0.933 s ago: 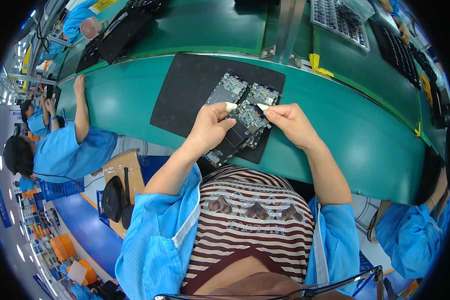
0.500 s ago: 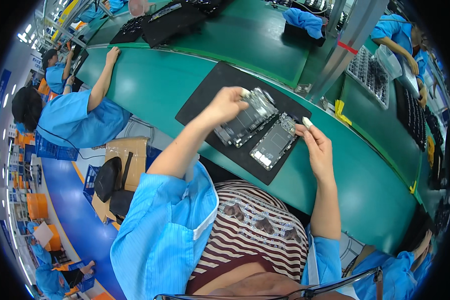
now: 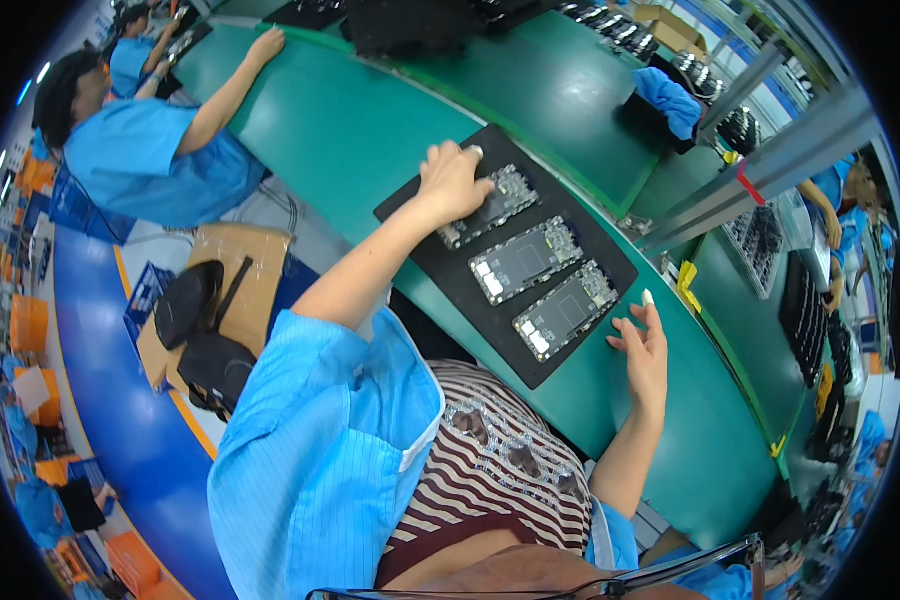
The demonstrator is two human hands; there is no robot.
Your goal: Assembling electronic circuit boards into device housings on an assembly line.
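Three opened phone frames with exposed circuit boards lie side by side on a black mat [image 3: 494,324]. My left hand [image 3: 452,186] is at the far-left phone frame [image 3: 510,197], its thumb and curled fingers closed about the frame's upper left part and hiding some of it. Next to it lies the middle phone frame [image 3: 525,262], and nearest me is the right phone frame [image 3: 566,312]. My right hand [image 3: 644,350] hovers just right of the mat, fingers apart and holding nothing. Pale covers sit on a fingertip of each hand.
The mat rests on a green worktable [image 3: 320,140]. Behind it runs a raised green bench with a metal post [image 3: 770,175] and a blue cloth [image 3: 668,100]. A co-worker in blue [image 3: 160,150] sits at left, beside a cardboard sheet [image 3: 232,300] with black bags.
The phone frames near my left hand, earlier bunched and tilted, now lie spread in a row. My right hand has let go of the right phone frame and drawn away. The view has shifted.
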